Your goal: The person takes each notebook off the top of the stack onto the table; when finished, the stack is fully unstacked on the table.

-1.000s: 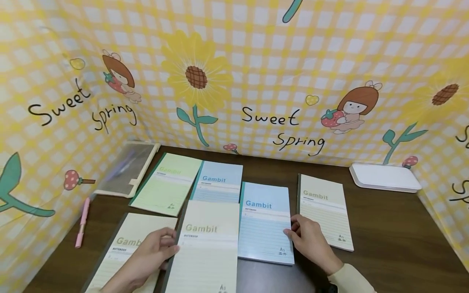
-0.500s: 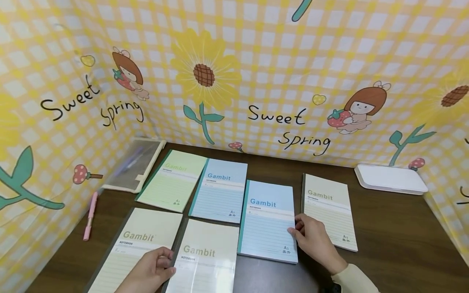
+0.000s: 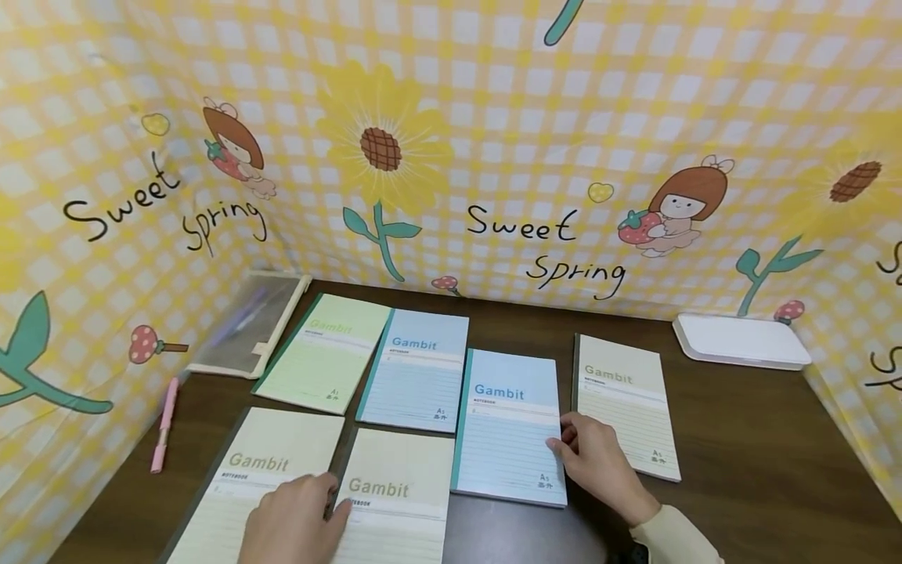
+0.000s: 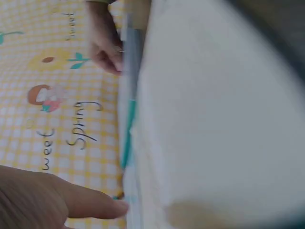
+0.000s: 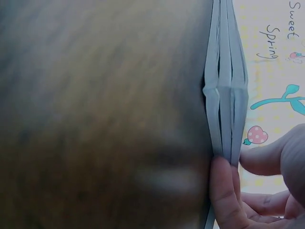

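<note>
A person's left hand (image 3: 290, 521), fingers relaxed, lies over the gap between a cream notebook (image 3: 264, 450) and a second cream notebook (image 3: 398, 489) as the right hand (image 3: 602, 466) pinches the right edge of a blue notebook (image 3: 507, 435) on the brown tabletop (image 3: 761, 439). Behind lie another blue notebook (image 3: 414, 380), a green notebook (image 3: 324, 352) and a translucent pouch (image 3: 243, 329).

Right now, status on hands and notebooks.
Left hand at spine of middle cream notebook, grip unclear. Right hand on right edge of nearer blue notebook stack. Possible obstacle: rightmost cream notebook, beside right hand.
</note>
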Tool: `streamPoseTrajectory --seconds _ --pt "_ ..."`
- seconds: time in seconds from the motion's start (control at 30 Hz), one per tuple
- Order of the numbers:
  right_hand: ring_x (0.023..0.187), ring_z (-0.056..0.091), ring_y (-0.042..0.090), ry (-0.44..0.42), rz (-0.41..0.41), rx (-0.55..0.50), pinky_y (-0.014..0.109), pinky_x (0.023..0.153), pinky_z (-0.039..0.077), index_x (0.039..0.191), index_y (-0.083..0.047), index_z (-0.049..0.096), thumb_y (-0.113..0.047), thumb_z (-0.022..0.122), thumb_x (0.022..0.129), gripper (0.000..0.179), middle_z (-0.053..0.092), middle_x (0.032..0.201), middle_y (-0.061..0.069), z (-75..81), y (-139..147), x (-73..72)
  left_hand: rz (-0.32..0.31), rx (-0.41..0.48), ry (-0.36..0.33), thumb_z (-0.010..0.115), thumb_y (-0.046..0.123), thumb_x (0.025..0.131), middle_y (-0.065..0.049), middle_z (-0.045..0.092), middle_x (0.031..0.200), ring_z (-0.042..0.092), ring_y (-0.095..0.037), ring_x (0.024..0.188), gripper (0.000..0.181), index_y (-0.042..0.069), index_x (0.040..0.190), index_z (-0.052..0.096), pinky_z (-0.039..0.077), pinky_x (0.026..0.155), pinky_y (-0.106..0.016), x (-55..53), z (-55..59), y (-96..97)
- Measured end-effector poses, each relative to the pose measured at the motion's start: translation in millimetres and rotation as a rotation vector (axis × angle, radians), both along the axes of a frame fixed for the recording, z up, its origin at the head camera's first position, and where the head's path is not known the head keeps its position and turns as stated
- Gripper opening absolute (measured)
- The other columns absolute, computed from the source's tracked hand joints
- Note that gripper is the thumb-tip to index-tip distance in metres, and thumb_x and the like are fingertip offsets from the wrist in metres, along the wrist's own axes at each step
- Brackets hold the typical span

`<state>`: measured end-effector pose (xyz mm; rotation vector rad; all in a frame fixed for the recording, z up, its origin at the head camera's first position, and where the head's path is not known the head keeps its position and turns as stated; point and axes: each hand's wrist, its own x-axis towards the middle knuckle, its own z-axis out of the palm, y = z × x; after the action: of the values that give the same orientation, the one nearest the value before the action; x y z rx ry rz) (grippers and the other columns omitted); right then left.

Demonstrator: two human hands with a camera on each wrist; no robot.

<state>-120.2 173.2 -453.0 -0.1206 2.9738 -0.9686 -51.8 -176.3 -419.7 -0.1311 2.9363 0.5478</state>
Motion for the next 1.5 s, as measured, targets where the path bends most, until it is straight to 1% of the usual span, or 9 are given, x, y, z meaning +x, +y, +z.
streamPoseTrajectory --seconds 0.13,0.2,0.33,0.43,0.8,1.1,1.2,1.33,1.5 --pt "0.057 0.049 0.009 0.014 -0.013 -0.002 0.021 0.052 0.041 0.097 0.001 0.067 -0.018 0.075 0.084 0.025 0.058 0.067 0.000 -2.1 -4 -3.7 -0.100 0.126 0.175 0.076 0.020 0.079 0.002 0.060 0.066 0.050 -0.011 0.060 0.018 0.006 0.088 0.072 0.044 0.057 -0.033 -25.4 5.2 29.3" --pt "0.055 0.047 0.010 0.015 -0.020 0.006 0.022 0.050 0.038 0.092 -0.001 0.066 -0.024 0.077 0.082 0.027 0.055 0.064 -0.001 -3.7 -7 -5.5 -0.177 0.198 0.217 0.074 0.017 0.081 -0.002 0.065 0.071 0.053 -0.011 0.063 0.019 0.001 0.093 0.072 0.047 0.061 -0.032 -43.6 3.2 48.2" --pt "0.053 0.044 0.010 0.001 -0.024 0.040 0.023 0.048 0.034 0.084 -0.003 0.063 -0.032 0.080 0.078 0.035 0.051 0.060 -0.001 -5.4 -17 -7.3 -0.298 0.291 0.174 0.063 0.009 0.088 -0.010 0.063 0.076 0.054 -0.017 0.067 0.016 -0.006 0.089 0.068 0.043 0.058 -0.030 -75.9 -5.3 80.6" --pt "0.052 0.044 0.011 -0.017 -0.029 0.053 0.023 0.048 0.033 0.083 -0.003 0.062 -0.034 0.082 0.075 0.038 0.051 0.059 0.000 -4.1 -22 -7.4 -0.326 0.319 0.125 0.059 0.006 0.090 -0.008 0.054 0.072 0.047 -0.018 0.067 0.015 -0.006 0.087 0.066 0.036 0.055 -0.028 -88.6 -12.5 94.6" --pt "0.054 0.045 0.014 -0.069 -0.086 0.061 0.026 0.048 0.034 0.088 0.001 0.063 -0.029 0.083 0.075 0.038 0.051 0.060 0.003 5.1 -25 -9.1 -0.287 0.390 0.132 0.059 0.004 0.089 -0.008 0.050 0.075 0.042 -0.019 0.070 0.013 -0.008 0.091 0.065 0.032 0.058 -0.027 -91.9 -18.7 106.4" --pt "0.056 0.046 0.015 -0.077 -0.128 0.019 0.027 0.051 0.035 0.085 0.000 0.060 -0.019 0.079 0.080 0.027 0.055 0.064 0.004 5.8 -7 -9.7 -0.299 0.404 0.132 0.056 0.000 0.088 -0.007 0.047 0.068 0.041 -0.018 0.063 0.015 -0.002 0.074 0.058 0.030 0.053 -0.026 -93.7 -20.3 109.6" --pt "0.055 0.049 0.015 -0.105 -0.140 -0.095 0.027 0.049 0.040 0.088 0.001 0.059 -0.011 0.074 0.083 0.020 0.059 0.069 0.006 7.3 3 -9.5 -0.294 0.405 0.126 0.056 -0.001 0.088 -0.007 0.049 0.068 0.042 -0.018 0.063 0.011 -0.006 0.080 0.062 0.032 0.052 -0.025 -94.9 -21.4 109.5" --pt "0.052 0.050 0.015 -0.195 -0.136 -0.357 0.028 0.044 0.043 0.092 0.005 0.055 -0.003 0.067 0.087 0.015 0.061 0.073 0.009 10.7 19 -6.7 -0.285 0.407 0.124 0.056 -0.003 0.088 -0.009 0.053 0.071 0.045 -0.018 0.065 0.011 -0.010 0.088 0.065 0.034 0.051 -0.024 -97.4 -21.7 109.1" --pt "0.054 0.051 0.012 -0.322 -0.083 -0.571 0.025 0.045 0.042 0.100 0.010 0.052 -0.002 0.061 0.091 0.017 0.062 0.075 0.006 14.5 44 16.1 -0.294 0.419 0.126 0.055 -0.004 0.088 -0.011 0.056 0.075 0.047 -0.018 0.066 0.013 -0.012 0.091 0.066 0.036 0.051 -0.023 -99.6 -19.6 109.0"
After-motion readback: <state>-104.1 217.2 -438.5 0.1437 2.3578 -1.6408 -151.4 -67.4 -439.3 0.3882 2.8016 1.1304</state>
